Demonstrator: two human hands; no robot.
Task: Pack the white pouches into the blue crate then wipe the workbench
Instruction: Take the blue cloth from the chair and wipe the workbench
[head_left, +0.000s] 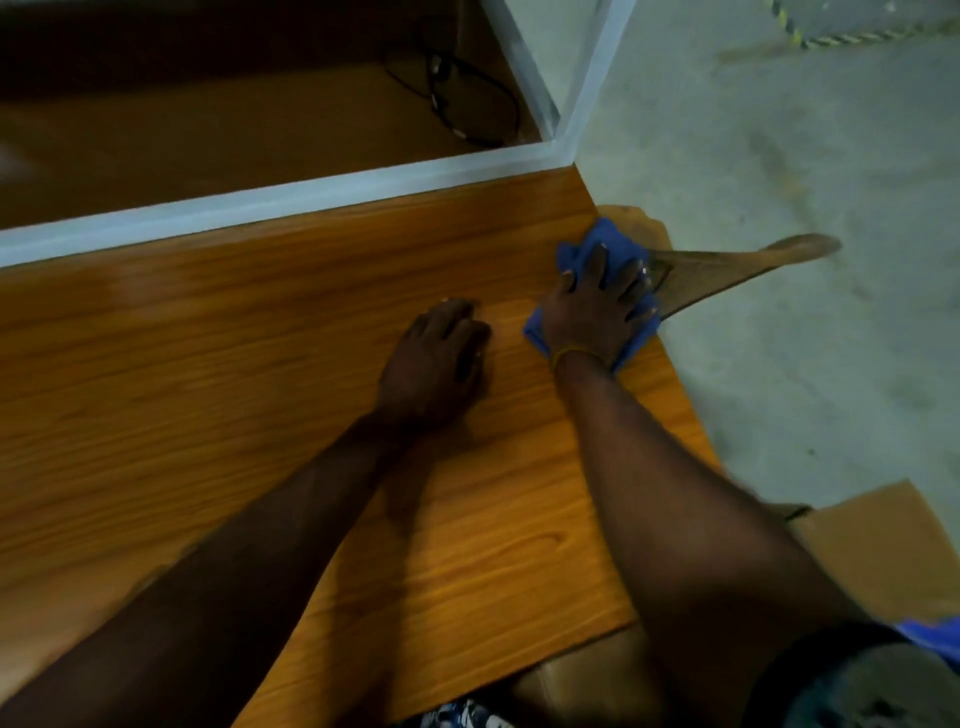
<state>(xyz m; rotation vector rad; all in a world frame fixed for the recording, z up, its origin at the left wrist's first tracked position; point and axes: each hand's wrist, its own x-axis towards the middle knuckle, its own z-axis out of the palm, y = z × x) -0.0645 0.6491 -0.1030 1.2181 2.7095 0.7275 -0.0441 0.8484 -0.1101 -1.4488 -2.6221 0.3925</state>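
Observation:
My right hand (597, 306) lies flat with spread fingers on a blue cloth (582, 249), pressing it onto the wooden workbench (260, 389) near the far right corner. To its left, my left hand (436, 358) rests on the bench top with loosely bent fingers and holds nothing. No white pouches or blue crate are in view.
A white metal frame (291, 197) borders the bench's far edge, with a lower wooden shelf and black cables (467, 104) behind it. Cardboard flaps (743, 270) stick out past the right edge over the concrete floor (805, 156). A cardboard box (893, 545) sits at lower right.

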